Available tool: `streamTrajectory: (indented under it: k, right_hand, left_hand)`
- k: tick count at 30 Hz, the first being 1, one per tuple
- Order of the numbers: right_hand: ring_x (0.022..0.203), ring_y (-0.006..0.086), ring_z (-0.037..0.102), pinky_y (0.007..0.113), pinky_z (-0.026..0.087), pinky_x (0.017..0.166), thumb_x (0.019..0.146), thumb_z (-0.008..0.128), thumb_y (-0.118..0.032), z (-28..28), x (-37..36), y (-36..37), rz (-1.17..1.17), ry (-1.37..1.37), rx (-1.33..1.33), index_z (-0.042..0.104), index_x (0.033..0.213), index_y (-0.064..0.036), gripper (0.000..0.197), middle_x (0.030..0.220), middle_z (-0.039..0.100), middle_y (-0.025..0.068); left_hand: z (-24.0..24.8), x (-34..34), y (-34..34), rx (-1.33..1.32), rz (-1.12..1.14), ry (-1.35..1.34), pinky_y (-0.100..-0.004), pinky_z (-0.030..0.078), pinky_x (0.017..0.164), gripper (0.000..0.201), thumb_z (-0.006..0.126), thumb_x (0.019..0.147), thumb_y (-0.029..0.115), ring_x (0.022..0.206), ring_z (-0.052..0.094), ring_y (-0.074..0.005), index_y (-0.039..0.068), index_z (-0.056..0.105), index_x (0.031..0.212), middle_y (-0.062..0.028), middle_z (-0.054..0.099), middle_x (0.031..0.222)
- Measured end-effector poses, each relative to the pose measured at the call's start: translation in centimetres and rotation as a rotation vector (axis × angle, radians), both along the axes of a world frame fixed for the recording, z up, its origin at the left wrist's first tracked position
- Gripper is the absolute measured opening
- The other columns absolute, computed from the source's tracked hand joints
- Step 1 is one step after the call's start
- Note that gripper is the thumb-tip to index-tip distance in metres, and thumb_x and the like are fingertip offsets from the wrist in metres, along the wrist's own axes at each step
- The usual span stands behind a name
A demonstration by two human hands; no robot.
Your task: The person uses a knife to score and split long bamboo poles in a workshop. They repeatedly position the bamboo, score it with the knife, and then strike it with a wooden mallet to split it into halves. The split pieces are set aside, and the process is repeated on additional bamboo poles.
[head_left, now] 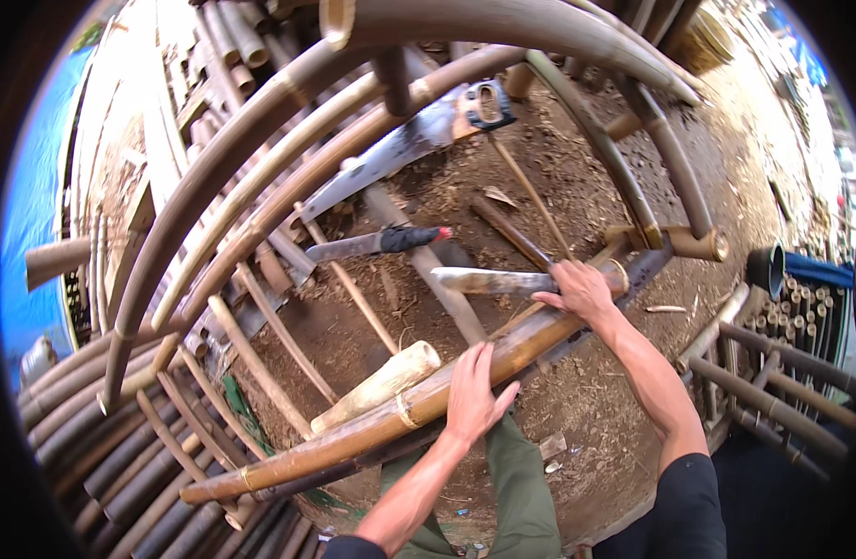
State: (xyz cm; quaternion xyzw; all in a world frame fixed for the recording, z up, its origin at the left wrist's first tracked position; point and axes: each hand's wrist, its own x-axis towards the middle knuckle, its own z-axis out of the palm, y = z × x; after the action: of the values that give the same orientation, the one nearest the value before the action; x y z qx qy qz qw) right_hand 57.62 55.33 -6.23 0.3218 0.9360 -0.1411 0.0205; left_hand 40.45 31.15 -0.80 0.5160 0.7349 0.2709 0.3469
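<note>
A thick bamboo pole [353,424] forms the near rail of a bamboo frame and crosses in front of me. My left hand [470,396] straddles the pole, fingers over its far side and thumb on the near side. Close to the pole's far right end, my right hand [582,291] is closed on a pale, brown-stained blade-like tool [493,280] that points left; its grip end is hidden in the hand. A knife [381,242] with a black-wrapped, red-tipped handle lies beyond. Behind the pole rests a short pale bamboo piece [377,387].
The curved upper rails [200,154] of the frame arch over the far side, joined by thin rungs [353,303]. A handsaw [391,154] lies inside it. Bamboo poles [149,466] are stacked at lower left. Another bamboo frame [782,382] stands at right. Chips litter the dirt ground [614,429].
</note>
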Motion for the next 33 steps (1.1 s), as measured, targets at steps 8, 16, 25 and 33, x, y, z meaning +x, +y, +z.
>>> streamTrajectory:
  k: [8,16,25,33]
  right_hand:
    - [0.103,0.0281,0.055,0.041,0.043,0.093,0.079,0.059,-0.072,-5.8,-6.7,7.3,0.276,-0.225,0.154,0.058,0.094,-0.0064,0.067,0.098,0.059,0.0104]
    - [0.131,0.0355,0.043,0.049,0.03,0.113,0.075,0.066,-0.07,-2.3,-13.6,3.3,0.285,-0.087,0.051,0.046,0.138,-0.0009,0.096,0.136,0.049,0.0187]
    - [0.109,0.0393,0.058,0.048,0.048,0.092,0.08,0.076,-0.026,-3.0,-30.7,-5.0,0.113,-0.155,0.082,0.049,0.14,-0.01,0.068,0.122,0.055,0.0188]
    - [0.11,0.0465,0.052,0.05,0.046,0.093,0.077,0.065,-0.002,3.8,-26.5,-8.6,0.057,-0.07,-0.047,0.039,0.135,-0.0022,0.063,0.121,0.045,0.0255]
  left_hand:
    - [2.9,-13.7,-28.8,-0.171,1.236,0.213,-0.036,0.045,0.097,0.034,0.063,0.096,0.019,0.111,0.053,-0.0209,0.0,0.054,0.123,-0.0099,0.056,0.119]
    - [3.1,-24.0,-51.1,-0.082,2.253,-0.546,-0.0443,0.05,0.094,0.12,0.076,0.064,0.078,0.109,0.056,-0.0283,-0.001,0.031,0.142,-0.0141,0.05,0.126]
    - [-1.5,-35.9,-53.3,0.313,1.947,-1.056,-0.0508,0.051,0.096,0.059,0.075,0.081,0.056,0.103,0.065,-0.0284,0.013,0.062,0.119,-0.0086,0.067,0.111]
    - [-0.2,-31.7,-51.4,0.624,1.965,-1.097,-0.0478,0.051,0.097,0.058,0.078,0.08,0.035,0.106,0.064,-0.0281,0.008,0.057,0.127,-0.0071,0.066,0.115]
